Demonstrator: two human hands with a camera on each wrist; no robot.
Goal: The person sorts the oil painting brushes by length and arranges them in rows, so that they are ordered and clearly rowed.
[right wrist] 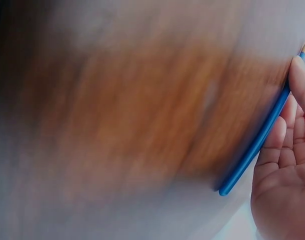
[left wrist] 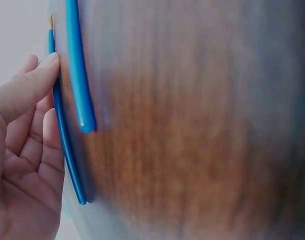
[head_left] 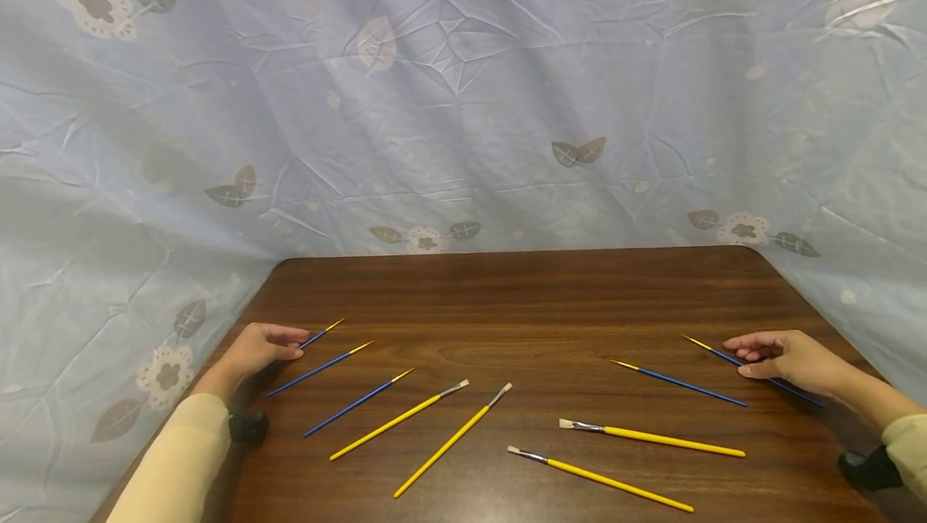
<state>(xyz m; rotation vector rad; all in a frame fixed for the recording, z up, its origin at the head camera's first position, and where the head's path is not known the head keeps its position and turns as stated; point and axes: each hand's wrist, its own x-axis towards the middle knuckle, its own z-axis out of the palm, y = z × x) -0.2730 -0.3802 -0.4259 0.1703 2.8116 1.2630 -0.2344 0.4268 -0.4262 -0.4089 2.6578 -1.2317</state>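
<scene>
At the left of the table my left hand [head_left: 261, 348] pinches a thin blue paintbrush [head_left: 312, 340] with a gold ferrule and fine tip. In the left wrist view the thumb lies across its handle [left wrist: 65, 135], with the fingers behind. On the far right, my right hand [head_left: 789, 358] has thumb and fingers on either side of another blue paintbrush [head_left: 713, 352], close over the table. The right wrist view shows the thumb against that brush's handle [right wrist: 257, 142] near its ferrule. Both brushes slant with their tips toward the table's middle.
Two more blue paintbrushes lie at left, one [head_left: 322, 372] beside the left hand, another [head_left: 358, 402] nearer the middle. A blue paintbrush [head_left: 688, 384] lies left of the right hand. Several yellow flat brushes [head_left: 673, 440] lie toward the front. Floral cloth [head_left: 463, 105] hangs behind the brown table [head_left: 507, 290].
</scene>
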